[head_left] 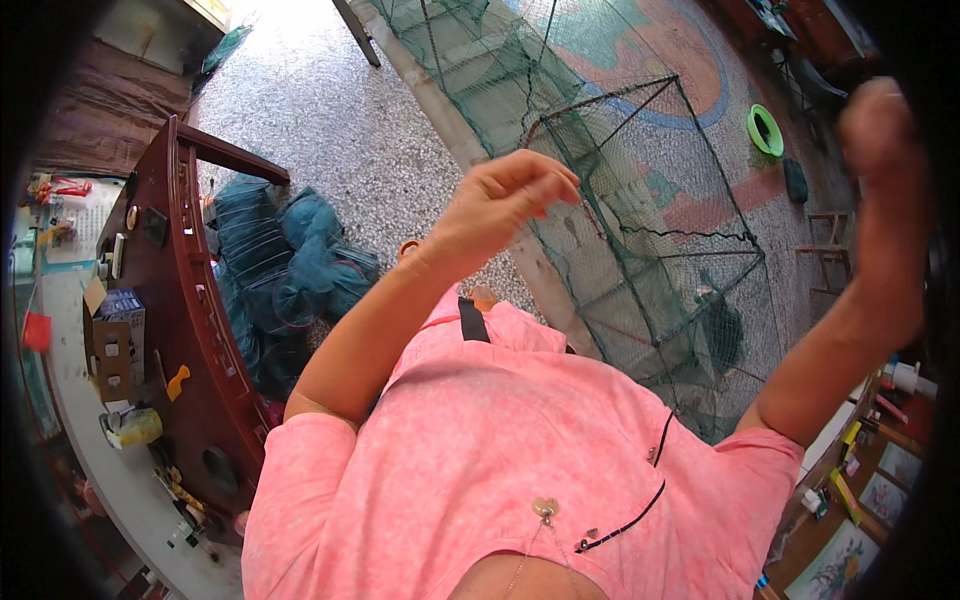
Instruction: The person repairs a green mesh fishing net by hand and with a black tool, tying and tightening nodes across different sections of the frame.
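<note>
Green netting spans dark frames; left hand pinched together, right hand unclear.

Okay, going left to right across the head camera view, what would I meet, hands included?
Cardboard box, bundled net, left hand, green basin, right hand.
</note>
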Demonstrator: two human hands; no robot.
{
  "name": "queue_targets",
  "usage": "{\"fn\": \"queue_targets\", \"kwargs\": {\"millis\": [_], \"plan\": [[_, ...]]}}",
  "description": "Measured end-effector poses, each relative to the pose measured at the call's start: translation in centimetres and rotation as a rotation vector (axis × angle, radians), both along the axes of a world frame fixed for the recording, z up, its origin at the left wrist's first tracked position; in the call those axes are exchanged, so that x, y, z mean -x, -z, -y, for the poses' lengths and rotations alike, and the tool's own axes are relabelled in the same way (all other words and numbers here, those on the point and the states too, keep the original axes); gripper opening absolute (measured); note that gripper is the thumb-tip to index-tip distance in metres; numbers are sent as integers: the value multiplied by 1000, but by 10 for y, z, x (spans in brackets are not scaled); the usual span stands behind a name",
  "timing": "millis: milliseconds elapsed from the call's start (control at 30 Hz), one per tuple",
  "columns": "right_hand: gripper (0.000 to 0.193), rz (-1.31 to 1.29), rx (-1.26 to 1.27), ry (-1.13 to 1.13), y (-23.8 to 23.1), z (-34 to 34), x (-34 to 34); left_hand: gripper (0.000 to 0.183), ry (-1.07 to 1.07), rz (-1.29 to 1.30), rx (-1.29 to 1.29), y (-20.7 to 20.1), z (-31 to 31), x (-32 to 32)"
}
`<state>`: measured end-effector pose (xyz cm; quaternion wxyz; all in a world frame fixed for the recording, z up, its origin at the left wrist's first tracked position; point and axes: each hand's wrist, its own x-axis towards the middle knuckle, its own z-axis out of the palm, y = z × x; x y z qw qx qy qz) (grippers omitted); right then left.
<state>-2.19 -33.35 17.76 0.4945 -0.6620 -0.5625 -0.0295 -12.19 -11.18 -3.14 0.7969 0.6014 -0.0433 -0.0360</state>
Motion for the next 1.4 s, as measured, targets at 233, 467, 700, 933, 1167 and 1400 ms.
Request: {"fn": "queue_targets", "kwargs": {"millis": [233,467,700,933,1167,1400], "plan": [[7,210,575,164,131,-9,5,18,68,-205,515,28,5,4],[6,200,608,186,157,-12,-1,15,8,-259,497,34,16,9],[8,156,579,123,168,-20,0,16,-25,-288,405,40,22,11],[12,-150,463,60,167,-39,11,12,-47,-406,828,62,31,6],[13,-4,420,153,181,-43,21,12,-91,-309,640,68,56,2],[16,-60,87,-31,143,-56,46,11,-338,-34,283,46,67,5]]}}
